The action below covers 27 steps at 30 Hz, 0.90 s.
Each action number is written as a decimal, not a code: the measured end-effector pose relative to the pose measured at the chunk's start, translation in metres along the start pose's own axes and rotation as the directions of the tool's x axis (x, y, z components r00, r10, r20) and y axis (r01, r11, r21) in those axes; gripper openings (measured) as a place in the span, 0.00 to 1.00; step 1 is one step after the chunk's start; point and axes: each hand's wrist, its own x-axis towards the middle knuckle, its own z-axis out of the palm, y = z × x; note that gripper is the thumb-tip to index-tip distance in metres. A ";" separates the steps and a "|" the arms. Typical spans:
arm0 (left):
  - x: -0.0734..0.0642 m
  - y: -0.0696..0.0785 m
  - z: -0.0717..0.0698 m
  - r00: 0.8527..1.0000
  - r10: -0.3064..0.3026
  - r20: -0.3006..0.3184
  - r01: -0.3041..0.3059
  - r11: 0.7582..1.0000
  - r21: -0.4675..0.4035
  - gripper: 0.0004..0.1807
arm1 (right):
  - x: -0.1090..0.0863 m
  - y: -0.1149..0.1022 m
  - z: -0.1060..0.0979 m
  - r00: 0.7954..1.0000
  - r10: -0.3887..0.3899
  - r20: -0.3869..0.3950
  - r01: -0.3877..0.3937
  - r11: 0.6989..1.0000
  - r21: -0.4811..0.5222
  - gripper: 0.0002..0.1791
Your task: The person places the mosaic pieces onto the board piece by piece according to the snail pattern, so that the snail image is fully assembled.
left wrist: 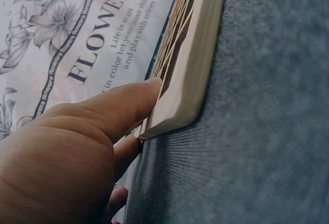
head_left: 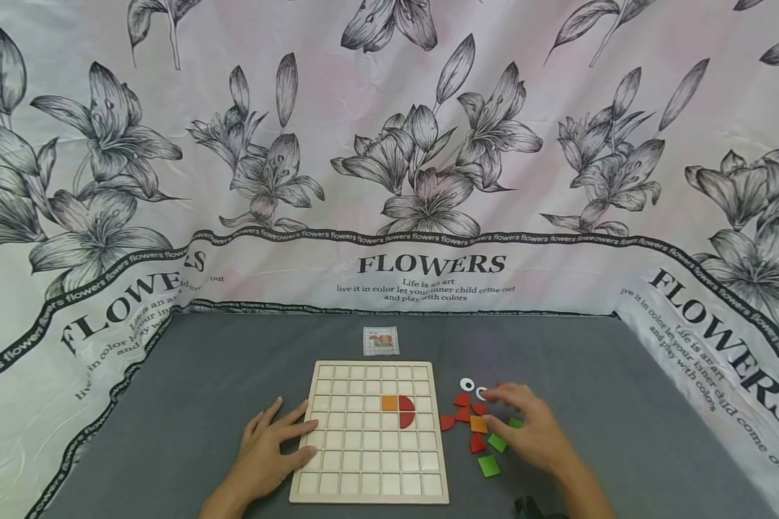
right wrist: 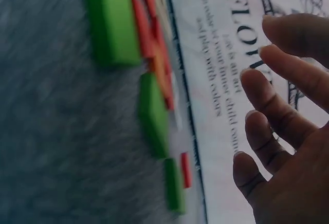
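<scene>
A wooden grid board [head_left: 363, 461] lies on the grey table, holding an orange square tile [head_left: 389, 403] and two red quarter-round tiles [head_left: 406, 419] side by side. My left hand [head_left: 266, 447] rests on the board's left edge, thumb and fingers spread; the left wrist view shows the thumb on the rim [left wrist: 180, 90]. My right hand [head_left: 529, 429] hovers above the loose pieces right of the board, with fingers apart and nothing between them. Under and beside it lie red tiles [head_left: 477, 443], a loose orange tile [head_left: 478, 424], green tiles [head_left: 489, 466] and white rings [head_left: 467, 385].
A small picture card [head_left: 381, 341] with a coloured pattern lies behind the board. A flower-printed cloth [head_left: 428, 274] stands around the back and sides of the table. Something dark [head_left: 532, 508] shows at the front edge near my right forearm.
</scene>
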 end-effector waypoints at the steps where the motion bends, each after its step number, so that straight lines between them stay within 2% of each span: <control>1: 0.000 0.000 0.000 1.000 0.000 0.001 0.000 1.000 0.001 0.23 | -0.002 0.008 0.003 1.000 0.018 0.011 -0.018 1.000 -0.007 0.16; 8: 0.001 -0.002 0.001 1.000 -0.002 0.012 0.002 1.000 -0.002 0.24 | -0.009 0.023 0.009 0.995 0.071 0.067 -0.066 0.995 -0.070 0.17; 14: 0.002 -0.002 0.000 1.000 -0.002 0.010 0.002 1.000 -0.004 0.24 | -0.007 0.027 0.011 0.978 0.155 0.139 -0.143 0.986 -0.090 0.18; 17: 0.002 -0.003 0.000 1.000 0.001 0.006 -0.001 1.000 -0.002 0.23 | -0.005 0.026 0.012 0.972 0.174 0.155 -0.158 0.981 -0.114 0.19; 21: 0.002 -0.003 0.001 1.000 0.006 0.001 -0.006 1.000 0.001 0.23 | -0.005 0.026 0.015 0.977 0.154 0.148 -0.131 0.979 -0.154 0.19; 27: 0.001 -0.002 0.001 1.000 0.003 0.000 -0.003 1.000 0.003 0.23 | -0.006 0.028 0.018 0.992 0.047 0.115 -0.025 0.983 -0.182 0.18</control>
